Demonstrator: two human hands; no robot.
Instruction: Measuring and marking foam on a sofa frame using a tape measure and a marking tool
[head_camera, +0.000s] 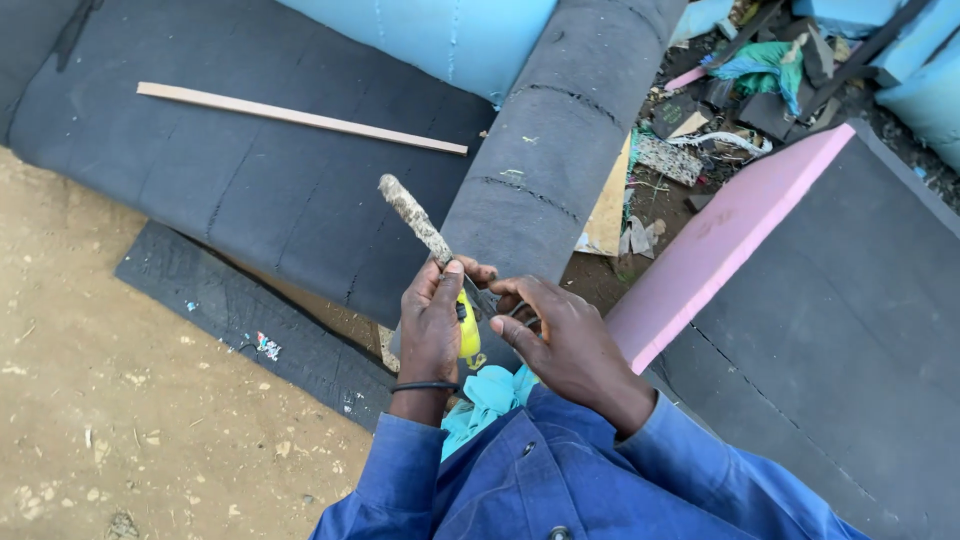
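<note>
Bare dirt at left. A wood strip (300, 117) lies on the grey foam sheet (250, 190). Centre: left hand (432, 330) is wrapped around a yellow cutter (468, 325), its crusted blade (412, 215) pointing up-left, thumb on the slider. Right hand (565, 340) pinches the cutter's near end with fingertips. Judged step: adjusting the blade; a controlled thumb push seems called for, fingers kept off the edge. Grey foam roll (560, 130) behind; pink slab (720, 240) at right.

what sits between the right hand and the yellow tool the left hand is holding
Nothing visible: the right hand has its fingertips right at the yellow tool gripped by the left hand, along with a rough stick.
</note>
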